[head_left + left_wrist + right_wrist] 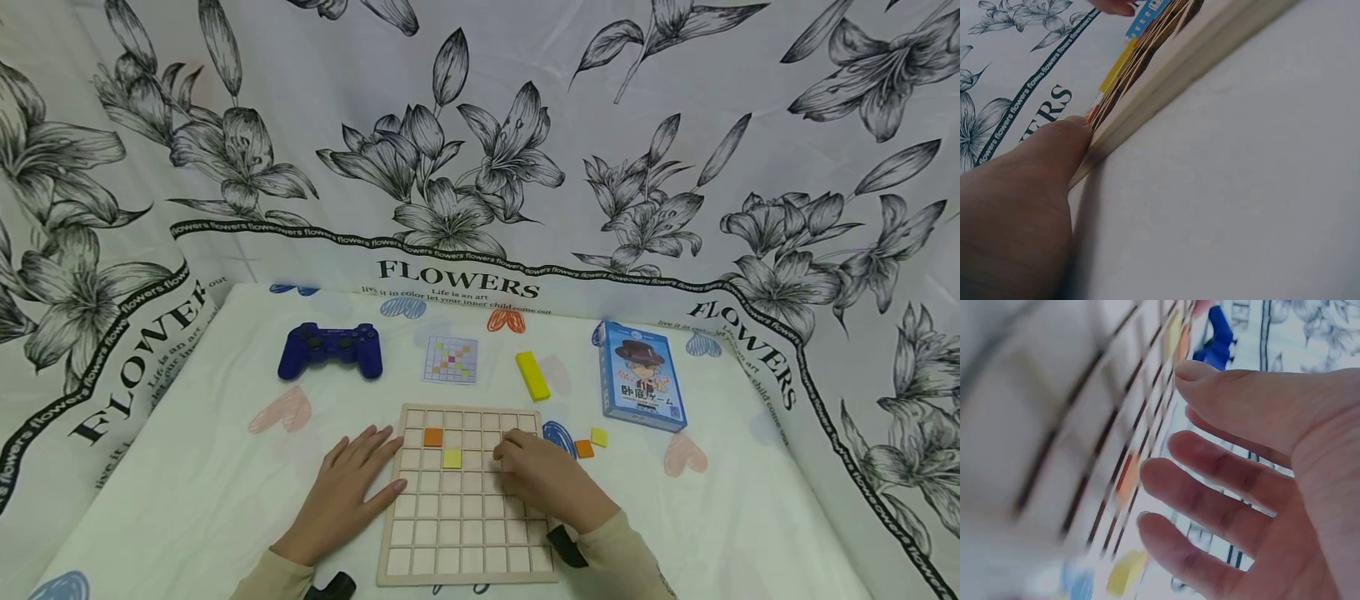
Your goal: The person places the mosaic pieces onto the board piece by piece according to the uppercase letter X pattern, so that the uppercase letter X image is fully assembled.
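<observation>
A wooden grid board (438, 533) lies in front of me. An orange tile (432, 437) and a yellow tile (452, 458) sit in its cells near the upper left. My left hand (347, 486) rests at the board's left edge with fingers spread; its thumb (1063, 140) touches the rim in the left wrist view. Over the upper right cells is my right hand (543, 477), its fingers loosely bent and nothing visible between them. Another orange tile (1127, 481) lies in the grid by those fingertips, mostly hidden by the hand in the head view.
Right of the board lie a loose orange tile (584, 449) and a loose yellow tile (598, 437). Beyond it are a blue game controller (330, 350), a coloured pattern card (450, 360), a yellow block (532, 376) and a blue game box (643, 375).
</observation>
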The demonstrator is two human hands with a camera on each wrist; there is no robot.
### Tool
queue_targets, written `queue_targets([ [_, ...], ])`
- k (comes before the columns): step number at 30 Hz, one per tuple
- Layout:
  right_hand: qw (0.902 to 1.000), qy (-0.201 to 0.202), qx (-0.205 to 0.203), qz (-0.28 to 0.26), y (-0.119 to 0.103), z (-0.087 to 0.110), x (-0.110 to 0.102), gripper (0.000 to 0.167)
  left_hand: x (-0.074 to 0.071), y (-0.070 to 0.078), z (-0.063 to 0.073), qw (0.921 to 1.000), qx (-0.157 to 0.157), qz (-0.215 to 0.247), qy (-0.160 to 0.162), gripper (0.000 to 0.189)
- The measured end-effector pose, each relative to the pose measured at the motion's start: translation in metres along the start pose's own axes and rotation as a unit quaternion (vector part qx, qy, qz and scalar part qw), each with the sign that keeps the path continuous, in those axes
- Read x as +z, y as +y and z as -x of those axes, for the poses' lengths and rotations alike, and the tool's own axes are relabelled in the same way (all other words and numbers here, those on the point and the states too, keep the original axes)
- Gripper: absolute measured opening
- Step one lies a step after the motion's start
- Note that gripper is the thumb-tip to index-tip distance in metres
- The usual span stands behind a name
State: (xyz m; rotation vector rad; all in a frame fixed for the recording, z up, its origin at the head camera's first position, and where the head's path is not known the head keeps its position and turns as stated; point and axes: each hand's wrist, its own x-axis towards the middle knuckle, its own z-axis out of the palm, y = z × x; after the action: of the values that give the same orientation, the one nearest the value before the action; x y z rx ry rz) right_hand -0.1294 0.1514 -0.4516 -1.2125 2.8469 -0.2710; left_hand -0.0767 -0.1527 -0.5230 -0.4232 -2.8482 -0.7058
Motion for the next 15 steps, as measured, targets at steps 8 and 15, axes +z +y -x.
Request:
queue_targets([
  [8,0.9895,0.017,0.142,0.021,0.025,0.068,-0.005,0.028,0.001,-0.003,0.001,1.0,0.005,-0.003,0.008,0.062],
  [15,0.9624,-0.034,0.269,-0.01,0.034,0.102,-0.005,0.028,0.002,-0.003,0.0,0.9999,-0.002,-0.004,-0.01,0.063],
])
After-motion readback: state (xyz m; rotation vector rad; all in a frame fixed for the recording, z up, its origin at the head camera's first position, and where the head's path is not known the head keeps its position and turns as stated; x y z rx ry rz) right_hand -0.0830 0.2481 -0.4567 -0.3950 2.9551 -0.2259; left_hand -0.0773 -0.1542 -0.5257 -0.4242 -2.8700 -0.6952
